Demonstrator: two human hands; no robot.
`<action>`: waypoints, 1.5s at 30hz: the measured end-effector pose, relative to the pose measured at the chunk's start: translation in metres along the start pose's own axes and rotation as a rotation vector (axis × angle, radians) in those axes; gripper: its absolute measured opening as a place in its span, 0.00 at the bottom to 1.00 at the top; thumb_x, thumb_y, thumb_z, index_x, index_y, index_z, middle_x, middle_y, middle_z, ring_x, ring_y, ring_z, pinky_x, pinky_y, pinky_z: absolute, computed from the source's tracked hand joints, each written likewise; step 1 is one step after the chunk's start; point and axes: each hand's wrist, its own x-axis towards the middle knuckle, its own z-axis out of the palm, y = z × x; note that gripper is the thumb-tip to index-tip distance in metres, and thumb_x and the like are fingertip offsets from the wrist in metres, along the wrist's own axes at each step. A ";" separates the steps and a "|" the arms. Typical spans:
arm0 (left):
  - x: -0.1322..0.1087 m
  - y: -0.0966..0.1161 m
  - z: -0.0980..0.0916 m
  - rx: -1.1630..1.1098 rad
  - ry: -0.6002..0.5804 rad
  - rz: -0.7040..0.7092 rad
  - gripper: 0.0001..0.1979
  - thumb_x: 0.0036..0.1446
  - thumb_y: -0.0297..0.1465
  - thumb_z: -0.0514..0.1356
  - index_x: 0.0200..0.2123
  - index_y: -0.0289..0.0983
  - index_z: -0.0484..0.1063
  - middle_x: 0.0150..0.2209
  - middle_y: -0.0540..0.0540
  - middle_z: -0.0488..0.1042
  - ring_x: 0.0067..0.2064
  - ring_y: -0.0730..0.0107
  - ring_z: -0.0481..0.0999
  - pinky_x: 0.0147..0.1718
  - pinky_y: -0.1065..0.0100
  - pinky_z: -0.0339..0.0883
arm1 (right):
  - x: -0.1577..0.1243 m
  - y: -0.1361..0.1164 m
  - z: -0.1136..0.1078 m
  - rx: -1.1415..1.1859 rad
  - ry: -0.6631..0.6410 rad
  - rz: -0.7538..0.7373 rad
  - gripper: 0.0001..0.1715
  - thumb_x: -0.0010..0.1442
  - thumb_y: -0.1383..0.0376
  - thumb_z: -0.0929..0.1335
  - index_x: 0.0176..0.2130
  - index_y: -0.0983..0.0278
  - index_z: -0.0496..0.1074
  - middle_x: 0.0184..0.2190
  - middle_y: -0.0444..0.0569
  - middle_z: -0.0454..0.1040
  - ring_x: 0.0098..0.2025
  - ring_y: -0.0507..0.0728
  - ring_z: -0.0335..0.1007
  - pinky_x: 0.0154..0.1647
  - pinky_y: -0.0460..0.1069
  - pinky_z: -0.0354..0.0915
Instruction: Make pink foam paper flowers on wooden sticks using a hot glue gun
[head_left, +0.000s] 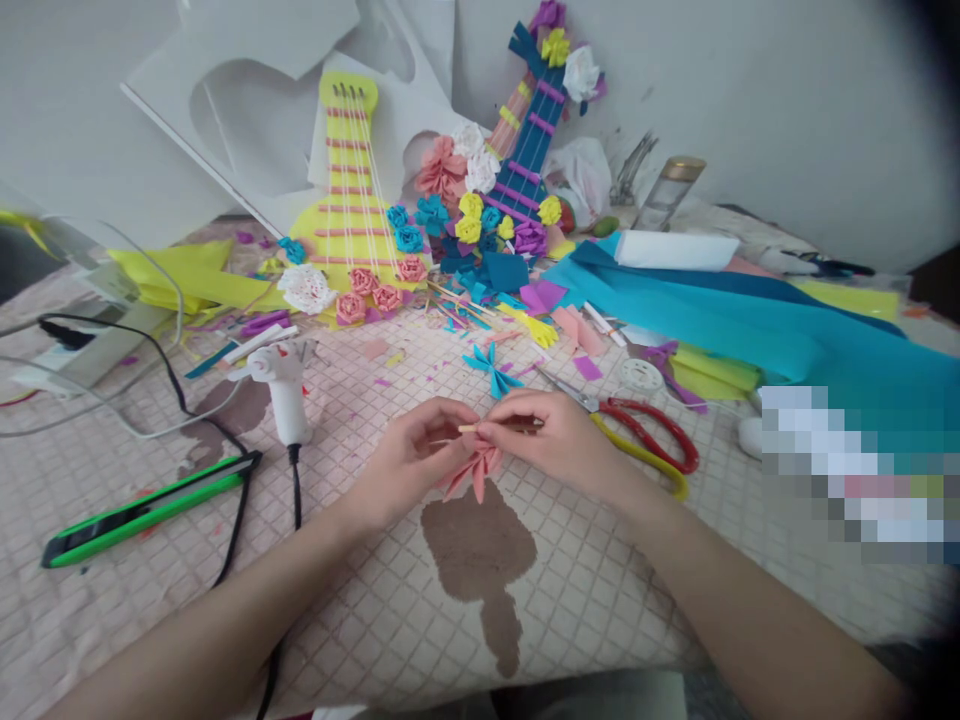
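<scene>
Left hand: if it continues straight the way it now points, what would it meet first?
The left hand points forward and to the right, so it would probably first meet the right hand, close by at the pink paper; depth is unclear.

Through the feed I get a pale grey wall (795, 90) behind the bench (367, 620), its grid-patterned cover (600, 600) worn brown in patches.

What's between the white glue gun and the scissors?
In the head view: the left hand and right hand, holding pink pleated paper and a thin stick, with a blue paper bow just beyond.
</scene>
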 end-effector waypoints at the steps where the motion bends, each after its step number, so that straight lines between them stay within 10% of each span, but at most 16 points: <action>1: 0.000 0.001 0.001 0.000 -0.021 -0.012 0.11 0.52 0.34 0.61 0.37 0.35 0.68 0.31 0.47 0.75 0.31 0.70 0.75 0.28 0.72 0.68 | 0.000 0.000 -0.001 0.018 -0.005 0.025 0.10 0.56 0.62 0.67 0.27 0.64 0.74 0.27 0.45 0.73 0.30 0.51 0.67 0.29 0.45 0.61; 9: -0.006 0.003 0.005 0.148 -0.014 0.096 0.10 0.52 0.29 0.61 0.39 0.35 0.70 0.34 0.45 0.75 0.36 0.66 0.76 0.35 0.66 0.71 | 0.001 -0.001 -0.005 0.128 -0.106 0.150 0.11 0.55 0.60 0.67 0.29 0.65 0.74 0.26 0.46 0.75 0.30 0.52 0.69 0.30 0.46 0.61; 24: -0.002 0.003 0.002 0.128 0.071 0.049 0.07 0.54 0.32 0.59 0.31 0.33 0.73 0.28 0.47 0.76 0.30 0.73 0.75 0.29 0.75 0.68 | 0.001 0.001 -0.001 -0.135 -0.110 -0.143 0.17 0.60 0.63 0.63 0.23 0.65 0.71 0.22 0.43 0.67 0.27 0.49 0.62 0.28 0.45 0.55; 45: -0.001 0.004 0.003 0.211 0.101 0.028 0.05 0.51 0.28 0.59 0.27 0.32 0.73 0.26 0.47 0.77 0.27 0.75 0.76 0.27 0.77 0.68 | 0.001 -0.003 0.005 -0.019 -0.051 0.020 0.06 0.52 0.69 0.66 0.26 0.65 0.73 0.23 0.43 0.71 0.26 0.48 0.63 0.27 0.44 0.58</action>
